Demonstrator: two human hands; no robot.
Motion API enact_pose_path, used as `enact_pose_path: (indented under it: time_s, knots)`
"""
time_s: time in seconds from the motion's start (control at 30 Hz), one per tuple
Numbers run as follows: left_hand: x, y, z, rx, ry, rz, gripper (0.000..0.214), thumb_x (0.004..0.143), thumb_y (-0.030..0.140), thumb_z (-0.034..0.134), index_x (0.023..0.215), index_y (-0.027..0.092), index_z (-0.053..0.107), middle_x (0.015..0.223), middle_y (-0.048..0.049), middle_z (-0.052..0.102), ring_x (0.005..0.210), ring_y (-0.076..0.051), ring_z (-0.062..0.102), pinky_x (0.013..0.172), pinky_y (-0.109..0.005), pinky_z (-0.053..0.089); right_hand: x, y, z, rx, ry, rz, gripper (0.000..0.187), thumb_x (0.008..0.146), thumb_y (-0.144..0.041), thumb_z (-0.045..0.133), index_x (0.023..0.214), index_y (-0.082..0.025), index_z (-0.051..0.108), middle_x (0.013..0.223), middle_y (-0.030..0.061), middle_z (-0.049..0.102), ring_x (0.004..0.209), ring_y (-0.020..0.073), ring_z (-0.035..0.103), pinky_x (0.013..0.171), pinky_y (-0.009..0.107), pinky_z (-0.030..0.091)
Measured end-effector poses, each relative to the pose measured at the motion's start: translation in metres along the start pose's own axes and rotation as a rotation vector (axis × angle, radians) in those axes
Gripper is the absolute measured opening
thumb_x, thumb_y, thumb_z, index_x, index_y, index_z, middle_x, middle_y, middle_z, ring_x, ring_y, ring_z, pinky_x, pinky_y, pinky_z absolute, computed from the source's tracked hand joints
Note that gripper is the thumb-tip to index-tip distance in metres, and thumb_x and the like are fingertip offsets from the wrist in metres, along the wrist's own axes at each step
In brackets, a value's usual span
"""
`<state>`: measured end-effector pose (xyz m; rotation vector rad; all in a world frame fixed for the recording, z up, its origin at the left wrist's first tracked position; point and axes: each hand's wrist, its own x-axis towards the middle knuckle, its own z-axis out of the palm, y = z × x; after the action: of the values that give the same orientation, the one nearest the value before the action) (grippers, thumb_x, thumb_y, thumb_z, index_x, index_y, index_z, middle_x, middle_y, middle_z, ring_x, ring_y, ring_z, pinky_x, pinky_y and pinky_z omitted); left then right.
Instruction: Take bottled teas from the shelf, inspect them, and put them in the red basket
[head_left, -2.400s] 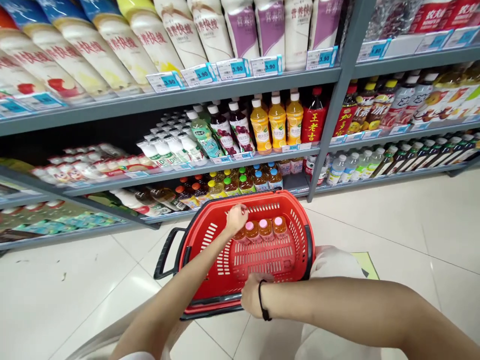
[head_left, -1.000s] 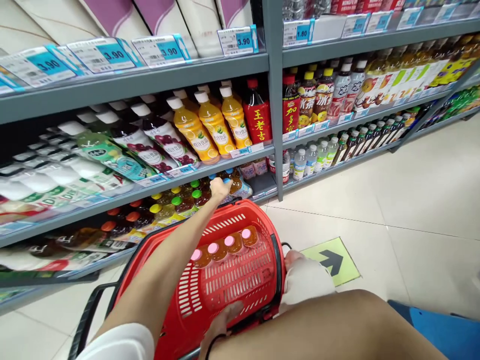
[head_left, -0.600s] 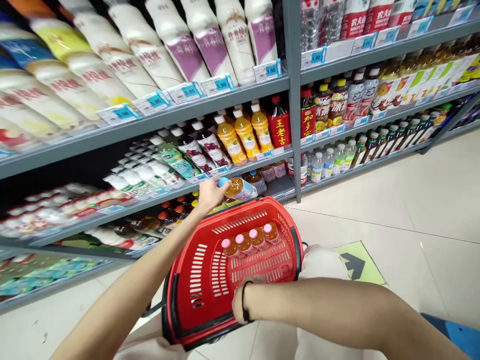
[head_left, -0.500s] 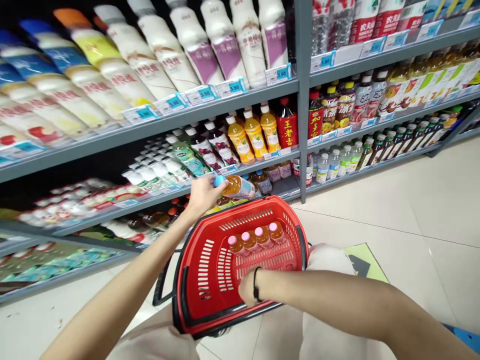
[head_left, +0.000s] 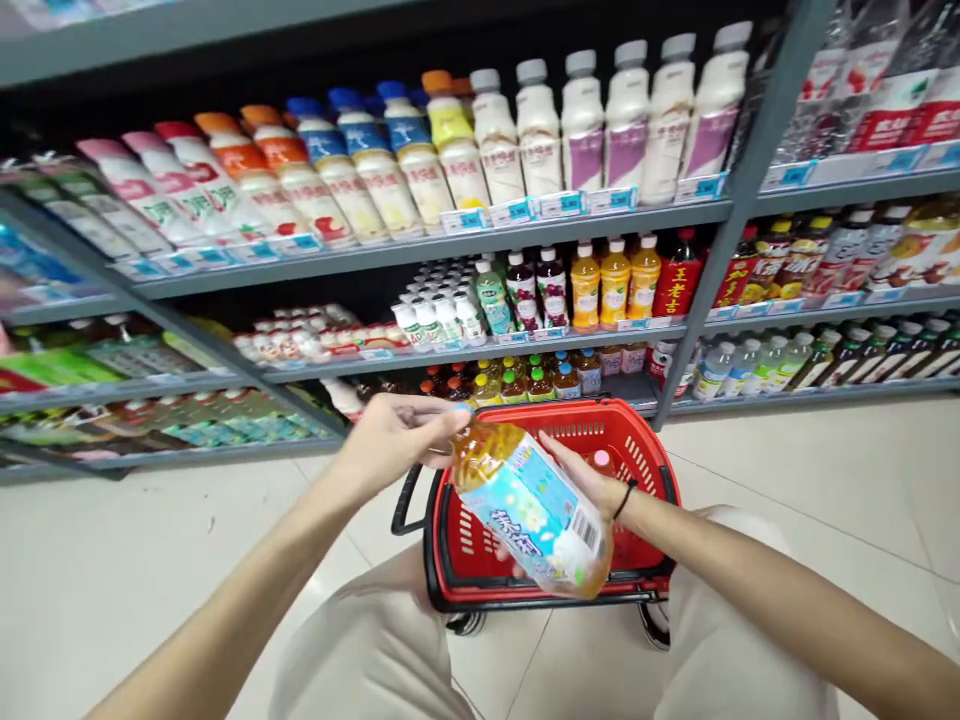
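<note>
A tea bottle [head_left: 536, 510] with a blue cap, amber drink and a light-blue flowered label lies tilted over the red shopping basket [head_left: 666, 480]. My left hand [head_left: 401, 435] pinches it at the cap and neck. Around the lower body, my right hand [head_left: 585, 475] holds it from behind, the thumb side at the top and fingertips showing below the label. Inside the basket, one pink-capped bottle [head_left: 602, 462] peeks out past my right hand; the bottle and hands hide much of the basket's inside.
Shelves [head_left: 480, 240] of drinks run across the view. White milk-drink bottles [head_left: 540, 140] stand above orange juice bottles [head_left: 615, 285], with small tea bottles [head_left: 536, 380] on the bottom shelf behind the basket. My knees flank the basket on the tiled floor [head_left: 817, 480].
My left hand has brought the tea bottle from beside the low shelf to above the basket. My right hand has come up from inside the basket and taken hold of the bottle's body.
</note>
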<state>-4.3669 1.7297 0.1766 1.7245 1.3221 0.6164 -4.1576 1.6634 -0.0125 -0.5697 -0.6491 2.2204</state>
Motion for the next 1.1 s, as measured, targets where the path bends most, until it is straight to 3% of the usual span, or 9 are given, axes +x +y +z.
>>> enact_pose_path:
  time_s: [0.1, 0.27, 0.37, 0.43, 0.5, 0.67, 0.8, 0.93, 1.1]
  knots:
    - [0.017, -0.032, 0.014, -0.089, -0.159, -0.072, 0.063, 0.048, 0.061, 0.097, 0.084, 0.012, 0.082, 0.080, -0.0089, 0.078, 0.069, -0.020, 0.072, 0.062, -0.032, 0.066, -0.008, 0.012, 0.021, 0.005, 0.110, -0.036, 0.078, 0.081, -0.086, 0.066, 0.110, -0.014, 0.073, 0.103, 0.0134, 0.080, 0.107, 0.0321, 0.075, 0.105, 0.047, 0.055]
    - [0.046, -0.068, 0.038, -0.323, -0.121, 0.023, 0.085, 0.063, 0.077, 0.088, 0.117, 0.013, 0.078, 0.114, -0.0168, 0.080, 0.103, -0.029, 0.077, 0.093, -0.042, 0.064, -0.011, 0.004, 0.031, 0.018, 0.320, -0.135, 0.071, 0.083, -0.082, 0.069, 0.111, -0.016, 0.074, 0.097, 0.0109, 0.080, 0.095, 0.0277, 0.077, 0.092, 0.041, 0.061]
    - [0.043, -0.084, 0.060, -0.475, -0.232, 0.137, 0.091, 0.080, 0.083, 0.072, 0.140, 0.015, 0.066, 0.144, -0.0213, 0.067, 0.132, -0.035, 0.066, 0.110, -0.050, 0.056, -0.009, -0.004, 0.032, 0.046, 0.391, -0.255, 0.071, 0.089, -0.080, 0.064, 0.117, -0.016, 0.074, 0.098, 0.0116, 0.080, 0.093, 0.0269, 0.077, 0.090, 0.040, 0.063]
    - [0.034, -0.095, 0.079, -0.484, -0.360, 0.163, 0.092, 0.084, 0.077, 0.074, 0.152, 0.018, 0.055, 0.157, -0.0220, 0.056, 0.143, -0.036, 0.058, 0.117, -0.052, 0.050, -0.006, -0.007, 0.032, 0.049, 0.450, -0.329, 0.070, 0.093, -0.078, 0.061, 0.123, -0.015, 0.074, 0.102, 0.0122, 0.081, 0.096, 0.0270, 0.077, 0.091, 0.040, 0.063]
    - [0.026, -0.103, 0.096, -0.440, -0.385, 0.176, 0.096, 0.083, 0.066, 0.082, 0.159, 0.020, 0.045, 0.161, -0.0221, 0.051, 0.147, -0.035, 0.054, 0.121, -0.053, 0.046, -0.004, -0.009, 0.031, 0.059, 0.529, -0.367, 0.069, 0.099, -0.075, 0.054, 0.127, -0.015, 0.073, 0.106, 0.0127, 0.081, 0.099, 0.0267, 0.078, 0.094, 0.040, 0.062]
    - [0.024, -0.111, 0.118, -0.421, -0.350, 0.134, 0.094, 0.081, 0.048, 0.088, 0.158, 0.020, 0.041, 0.156, -0.0230, 0.055, 0.141, -0.034, 0.060, 0.119, -0.053, 0.048, 0.001, -0.014, 0.020, 0.083, 0.629, -0.323, 0.071, 0.106, -0.072, 0.040, 0.132, -0.015, 0.071, 0.113, 0.0137, 0.080, 0.105, 0.0261, 0.077, 0.097, 0.041, 0.062]
    - [0.029, -0.112, 0.118, -0.492, -0.375, 0.173, 0.099, 0.076, 0.038, 0.092, 0.156, 0.019, 0.037, 0.156, -0.0228, 0.054, 0.137, -0.032, 0.062, 0.119, -0.051, 0.048, -0.002, -0.024, 0.008, -0.080, 0.609, -0.343, 0.067, 0.097, -0.072, 0.061, 0.132, -0.016, 0.071, 0.118, 0.0126, 0.079, 0.109, 0.0268, 0.075, 0.100, 0.041, 0.060]
    - [0.021, -0.119, 0.118, -0.562, -0.392, 0.217, 0.085, 0.082, 0.043, 0.089, 0.150, 0.022, 0.042, 0.157, -0.0193, 0.055, 0.139, -0.033, 0.061, 0.118, -0.050, 0.050, -0.012, -0.028, 0.005, -0.440, 0.539, -0.437, 0.067, 0.079, -0.059, 0.089, 0.132, -0.020, 0.071, 0.128, 0.0087, 0.076, 0.112, 0.0248, 0.073, 0.098, 0.036, 0.060]
    - [0.007, -0.126, 0.128, -0.706, -0.260, 0.075, 0.080, 0.075, 0.053, 0.093, 0.135, 0.020, 0.052, 0.144, -0.0170, 0.065, 0.130, -0.033, 0.067, 0.107, -0.046, 0.057, -0.015, -0.008, 0.011, -0.500, 0.544, -0.372, 0.060, 0.088, -0.060, 0.081, 0.134, -0.024, 0.069, 0.133, 0.0080, 0.074, 0.114, 0.0235, 0.072, 0.098, 0.036, 0.059]
